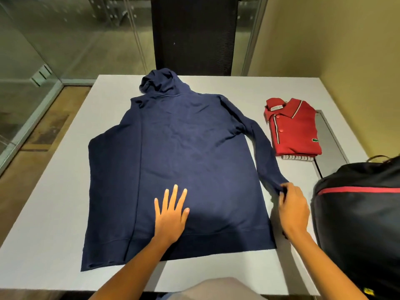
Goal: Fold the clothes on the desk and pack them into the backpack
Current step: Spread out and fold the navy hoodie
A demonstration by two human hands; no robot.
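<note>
One head-worn wide-angle view, we look forward and steeply down onto the table (65, 191), near edge close beneath us, left hand (171, 215) and right hand (292, 208) in the lower frame, far edge and chair (192, 33) at top

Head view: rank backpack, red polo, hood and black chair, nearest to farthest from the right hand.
1. Backpack, just right of the right hand, which pinches the sleeve.
2. Red polo, folded, farther back.
3. Hood, back left by the far edge of the desk.
4. Black chair, beyond the desk.
</note>
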